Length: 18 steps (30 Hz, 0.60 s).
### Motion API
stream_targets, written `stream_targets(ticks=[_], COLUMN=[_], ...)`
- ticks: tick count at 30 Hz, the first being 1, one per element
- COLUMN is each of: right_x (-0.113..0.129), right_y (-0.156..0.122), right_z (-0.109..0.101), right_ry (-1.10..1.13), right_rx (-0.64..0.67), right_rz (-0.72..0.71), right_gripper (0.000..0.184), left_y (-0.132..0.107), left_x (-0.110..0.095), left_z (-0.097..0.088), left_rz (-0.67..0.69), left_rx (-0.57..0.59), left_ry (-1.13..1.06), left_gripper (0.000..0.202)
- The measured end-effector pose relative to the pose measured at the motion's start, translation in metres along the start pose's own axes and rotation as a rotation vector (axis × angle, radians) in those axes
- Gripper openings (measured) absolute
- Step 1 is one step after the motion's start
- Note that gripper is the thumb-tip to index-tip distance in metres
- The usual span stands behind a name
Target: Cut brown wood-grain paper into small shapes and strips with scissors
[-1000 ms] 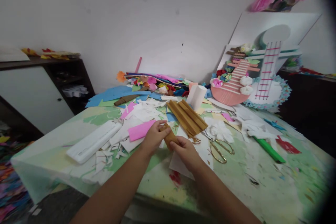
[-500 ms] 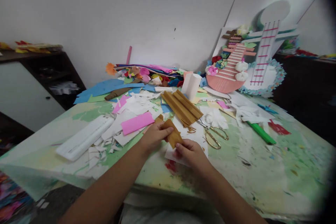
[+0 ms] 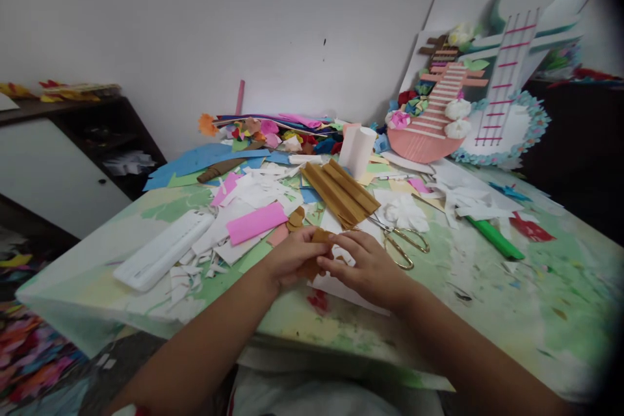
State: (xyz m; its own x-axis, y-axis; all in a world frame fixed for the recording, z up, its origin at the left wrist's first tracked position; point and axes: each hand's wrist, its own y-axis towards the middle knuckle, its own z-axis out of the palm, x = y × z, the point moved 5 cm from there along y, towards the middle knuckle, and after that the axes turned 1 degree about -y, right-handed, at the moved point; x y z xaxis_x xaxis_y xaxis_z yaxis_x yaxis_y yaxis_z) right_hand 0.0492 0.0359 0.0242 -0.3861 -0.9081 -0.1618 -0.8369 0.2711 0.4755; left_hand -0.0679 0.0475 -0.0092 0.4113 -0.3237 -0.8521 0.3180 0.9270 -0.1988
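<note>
Against a pale wall (image 3: 195,26), a table (image 3: 439,318) covered in green and yellow stains is strewn with cut paper. Near the centre of the frame, a brown paper piece (image 3: 322,235) is held by the left hand (image 3: 298,255), pinched between thumb and fingers and partly hidden by them. Beside it, the right hand (image 3: 368,263) is held with its fingers bent toward the piece; whether the paper is gripped by them cannot be told. Below both hands, part of a white sheet (image 3: 336,287) is seen lying on the table. Just beyond the left hand, rounded brown cutouts (image 3: 295,218) are gathered, and beside them, to the left, a pink strip (image 3: 257,223) is laid over white scraps (image 3: 266,192). Above the hands, pleated brown paper (image 3: 341,195) is spread, its lower end touched or nearly touched by gold-handled scissors (image 3: 389,229). At centre left, a long white object (image 3: 163,250) is set at a slant; at centre right, a green roll (image 3: 496,238) is placed near red paper (image 3: 532,226). Toward the back, a white roll (image 3: 358,153) is stood upright, and coloured paper flowers (image 3: 270,130) are heaped. At upper right, a pink guitar-shaped craft (image 3: 424,143) is propped beside a white one edged in blue (image 3: 507,130).
</note>
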Motion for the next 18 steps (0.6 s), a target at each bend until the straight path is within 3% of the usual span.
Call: stream_targets(ticks=[10, 18], right_x=[-0.007, -0.017], right_y=[-0.002, -0.012], right_z=[-0.001, 0.002], right_ry=[0.015, 0.116], right_rx=[-0.285, -0.268], right_rz=[0.064, 0.148], right_gripper=[0.012, 0.019], left_y=[0.008, 0.009], left_x=[0.009, 0.016], left_z=[0.010, 0.006], left_rz=[0.082, 0.003], left_rx=[-0.151, -0.116], left_ry=[-0.085, 0.080], left_gripper=[0.018, 0.014])
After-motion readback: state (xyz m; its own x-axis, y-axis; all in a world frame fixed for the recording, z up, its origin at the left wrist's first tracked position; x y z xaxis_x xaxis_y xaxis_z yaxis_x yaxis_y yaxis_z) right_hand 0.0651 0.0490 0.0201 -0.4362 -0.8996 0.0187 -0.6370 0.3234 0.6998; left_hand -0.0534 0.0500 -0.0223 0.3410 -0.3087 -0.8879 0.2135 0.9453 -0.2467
